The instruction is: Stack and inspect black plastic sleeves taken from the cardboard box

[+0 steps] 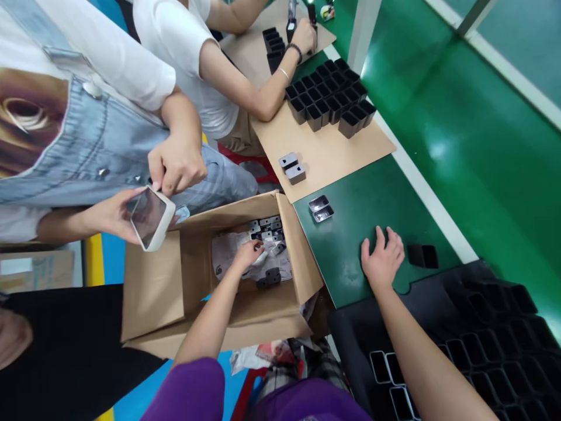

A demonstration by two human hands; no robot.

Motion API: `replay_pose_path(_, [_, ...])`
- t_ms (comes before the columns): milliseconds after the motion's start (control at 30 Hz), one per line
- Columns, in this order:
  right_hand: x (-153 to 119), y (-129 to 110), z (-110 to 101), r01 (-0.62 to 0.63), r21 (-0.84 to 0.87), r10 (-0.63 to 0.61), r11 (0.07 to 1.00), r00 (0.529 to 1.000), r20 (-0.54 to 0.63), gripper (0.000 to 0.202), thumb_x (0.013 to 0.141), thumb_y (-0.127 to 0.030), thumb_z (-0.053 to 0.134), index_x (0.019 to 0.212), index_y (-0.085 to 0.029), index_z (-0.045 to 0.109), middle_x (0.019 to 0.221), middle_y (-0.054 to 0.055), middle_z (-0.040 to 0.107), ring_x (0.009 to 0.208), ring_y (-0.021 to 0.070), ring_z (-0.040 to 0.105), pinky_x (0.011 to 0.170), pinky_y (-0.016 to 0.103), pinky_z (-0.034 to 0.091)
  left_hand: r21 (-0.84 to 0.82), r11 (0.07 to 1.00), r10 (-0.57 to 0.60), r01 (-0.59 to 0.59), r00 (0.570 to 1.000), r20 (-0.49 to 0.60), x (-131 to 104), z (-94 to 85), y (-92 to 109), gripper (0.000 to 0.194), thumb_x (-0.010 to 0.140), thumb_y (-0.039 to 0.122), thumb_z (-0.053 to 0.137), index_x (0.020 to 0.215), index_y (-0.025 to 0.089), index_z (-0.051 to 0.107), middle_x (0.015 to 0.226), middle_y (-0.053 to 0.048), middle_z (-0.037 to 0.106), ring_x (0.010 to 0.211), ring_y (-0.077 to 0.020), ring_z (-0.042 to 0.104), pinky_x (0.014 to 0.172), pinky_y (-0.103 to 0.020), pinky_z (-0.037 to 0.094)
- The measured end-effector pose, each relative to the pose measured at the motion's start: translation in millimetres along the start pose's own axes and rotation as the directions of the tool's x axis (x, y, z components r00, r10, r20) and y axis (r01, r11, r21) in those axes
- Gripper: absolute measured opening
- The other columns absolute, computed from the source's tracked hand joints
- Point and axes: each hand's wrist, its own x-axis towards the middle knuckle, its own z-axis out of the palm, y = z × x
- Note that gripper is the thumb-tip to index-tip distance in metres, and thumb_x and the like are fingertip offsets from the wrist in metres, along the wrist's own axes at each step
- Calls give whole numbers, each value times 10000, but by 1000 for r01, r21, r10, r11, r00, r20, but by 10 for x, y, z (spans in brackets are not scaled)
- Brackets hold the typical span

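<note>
Hanging low by small dark parts (265, 223), your left hand (249, 254) may or may not grip one, I can't tell, inside a box (258, 323) likely open for easy reach, while your right hand (383, 258), spread and empty, seems to rest on the green table (350, 202) to its right.

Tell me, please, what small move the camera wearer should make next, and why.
I would probably have the left hand take one of the small grey parts: it is down inside the cardboard box, close beside them, while the right hand is open at the green tabletop. Whether the left hand grips anything is unclear.
</note>
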Motion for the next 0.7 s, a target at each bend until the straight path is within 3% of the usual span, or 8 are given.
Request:
replay_pose_path(133, [-9,37,19,7,-8,-7,1000,1000,-18,538,1005,-418,456,1438,-126,584,1500,227,545,1417,402,470,1141,620,399,135,990,-53,40,994,92,373,522,-185,391,984,382,675,1318,182,633,1385,-119,631,1235,-275,638,1047,-517,556])
replay_pose_path(333, [-1,65,12,14,-24,-15,1000,1000,-15,543,993,-410,483,1455,-138,564,1509,239,528,1427,412,458,1120,634,401,247,969,-18,-10,994,111,1051,1003,-47,563,970,378,688,1483,214,525,1637,-137,415,1484,-369,429,1204,-652,382])
replay_pose_path(500, [11,71,3,25,-63,-26,998,999,-24,536,992,-409,482,1454,-150,556,1504,238,530,1411,416,470,1107,621,405,297,952,33,-75,989,143,1401,1207,-16,560,976,366,681,1492,218,520,1648,-134,404,1510,-372,397,1229,-671,333])
replay_pose_path(700, [23,82,1,46,-97,-49,994,998,-30,523,1000,-412,458,1462,-179,531,1506,220,520,1410,410,467,1100,607,410,309,942,73,-131,978,195,1492,1251,-83,560,963,369,696,1477,215,536,1640,-132,415,1525,-379,373,1244,-684,293])
